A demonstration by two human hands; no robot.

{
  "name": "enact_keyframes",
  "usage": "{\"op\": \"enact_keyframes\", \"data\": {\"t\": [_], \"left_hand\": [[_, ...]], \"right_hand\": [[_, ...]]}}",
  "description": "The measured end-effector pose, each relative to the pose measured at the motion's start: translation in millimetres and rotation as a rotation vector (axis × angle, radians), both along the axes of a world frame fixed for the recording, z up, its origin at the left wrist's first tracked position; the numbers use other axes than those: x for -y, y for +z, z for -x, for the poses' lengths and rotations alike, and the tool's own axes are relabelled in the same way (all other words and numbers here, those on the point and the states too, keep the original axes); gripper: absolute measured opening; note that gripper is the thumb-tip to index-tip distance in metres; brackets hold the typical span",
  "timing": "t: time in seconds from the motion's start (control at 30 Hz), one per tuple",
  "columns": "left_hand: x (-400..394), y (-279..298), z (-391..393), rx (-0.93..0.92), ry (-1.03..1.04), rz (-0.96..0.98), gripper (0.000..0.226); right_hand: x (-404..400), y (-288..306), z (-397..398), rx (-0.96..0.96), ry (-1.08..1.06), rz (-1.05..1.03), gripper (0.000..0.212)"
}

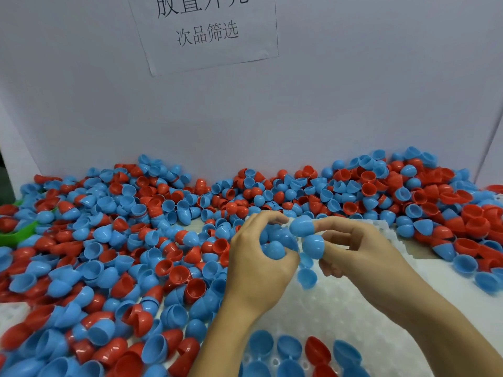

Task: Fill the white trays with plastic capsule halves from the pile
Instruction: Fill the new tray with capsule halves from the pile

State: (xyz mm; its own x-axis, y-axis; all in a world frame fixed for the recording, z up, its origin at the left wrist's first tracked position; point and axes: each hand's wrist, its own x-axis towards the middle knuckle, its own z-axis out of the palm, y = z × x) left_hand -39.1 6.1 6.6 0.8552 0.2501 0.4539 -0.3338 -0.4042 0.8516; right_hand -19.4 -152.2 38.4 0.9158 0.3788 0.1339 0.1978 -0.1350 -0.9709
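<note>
A big pile of red and blue capsule halves (pixel 109 240) covers the table from left to right. A white tray (pixel 326 303) lies under my hands at lower right. Its near rows hold several blue halves (pixel 261 344) and a red one (pixel 317 349). My left hand (pixel 258 268) grips a bunch of blue halves (pixel 275 248) above the tray. My right hand (pixel 359 251) has blue halves capped on two fingertips (pixel 302 225), close to the left hand. One blue half (pixel 307 277) shows just below the hands; whether it is held is unclear.
A grey board wall with a paper sign (pixel 206 31) closes the back. A green object (pixel 16 235) pokes out of the pile at far left. Another white tray edge (pixel 11 314) shows at lower left. More halves (pixel 462 227) lie heaped at right.
</note>
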Motion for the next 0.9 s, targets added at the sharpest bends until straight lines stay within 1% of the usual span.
{"op": "enact_keyframes", "data": {"t": [0.1,0.17,0.27,0.33,0.4,0.5,0.57,0.63,0.77,0.83,0.9], "left_hand": [[0.2,1.2,0.1,-0.031,-0.023,0.079,0.035],[0.7,1.4,-0.3,-0.066,-0.053,0.119,0.033],[2.1,1.8,-0.4,-0.1,-0.085,0.142,0.032],[2.9,2.2,0.3,-0.094,-0.088,0.13,0.033],[3.3,2.4,1.2,-0.078,-0.078,0.095,0.033],[3.0,1.8,2.1,-0.067,-0.066,0.046,0.034],[2.9,2.0,2.4,-0.064,-0.066,0.019,0.035],[3.0,2.7,2.6,-0.058,-0.068,0.008,0.036],[2.8,2.9,2.6,-0.057,-0.074,0.009,0.038],[2.7,2.7,1.9,-0.053,-0.074,-0.001,0.038],[2.6,2.3,1.1,-0.044,-0.068,-0.011,0.036]], "right_hand": [[1.8,-0.3,-1.4,-0.018,-0.052,-0.004,0.021],[0.7,-0.8,-1.8,-0.031,-0.102,-0.011,0.02],[-2.8,-2.9,-1.5,-0.003,-0.174,-0.017,0.02],[-2.7,-5.0,-1.6,0.014,-0.18,-0.014,0.022],[-1.7,-5.9,-2.2,0.001,-0.144,0.007,0.028],[-0.5,-6.4,-3.4,-0.046,-0.098,0.033,0.043],[0.1,-7.0,-4.3,-0.077,-0.084,0.018,0.049],[1.3,-6.7,-5.3,-0.122,-0.057,-0.028,0.047],[4.1,-6.2,-6.5,-0.216,0.006,-0.106,0.036],[5.0,-6.0,-6.6,-0.227,0.047,-0.12,0.037],[5.6,-4.8,-6.1,-0.231,0.087,-0.137,0.043]]}}
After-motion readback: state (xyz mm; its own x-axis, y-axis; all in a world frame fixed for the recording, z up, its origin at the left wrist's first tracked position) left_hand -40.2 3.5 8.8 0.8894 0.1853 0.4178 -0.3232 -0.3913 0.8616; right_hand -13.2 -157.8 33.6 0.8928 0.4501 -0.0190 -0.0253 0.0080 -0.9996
